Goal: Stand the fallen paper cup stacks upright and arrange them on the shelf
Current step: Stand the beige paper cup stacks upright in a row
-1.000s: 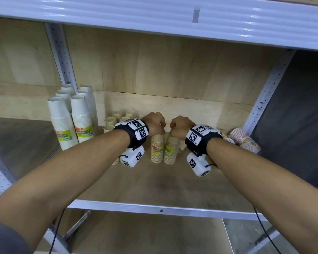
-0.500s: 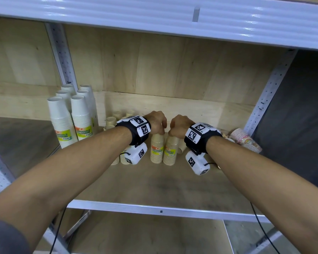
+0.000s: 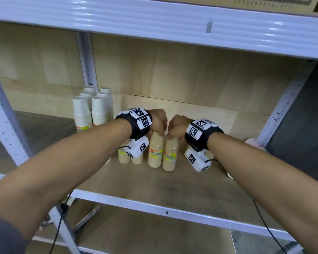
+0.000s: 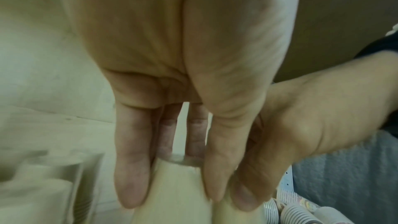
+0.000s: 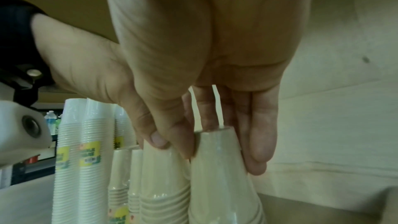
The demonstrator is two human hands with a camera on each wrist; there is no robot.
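Note:
Two tan paper cup stacks stand upright, side by side, mid-shelf. My left hand (image 3: 159,133) pinches the top of the left tan stack (image 3: 156,153) from above, and my right hand (image 3: 170,136) pinches the top of the right tan stack (image 3: 170,155). In the left wrist view my left hand (image 4: 174,198) has its fingers and thumb round the stack's top (image 4: 178,185). The right wrist view has my right hand (image 5: 221,157) gripping its stack (image 5: 219,185) the same way. More tan stacks (image 3: 124,159) stand just left, partly hidden by my left wrist.
Tall white cup stacks (image 3: 82,114) stand upright at the back left by the shelf post (image 3: 86,70). Patterned cups (image 3: 253,143) lie on their side at the far right, behind my right forearm. The shelf board (image 3: 154,184) has a metal front rail.
Both hands have moved left along the shelf with their tan stacks, closer to the other tan stacks and the white ones. The head view has shifted too.

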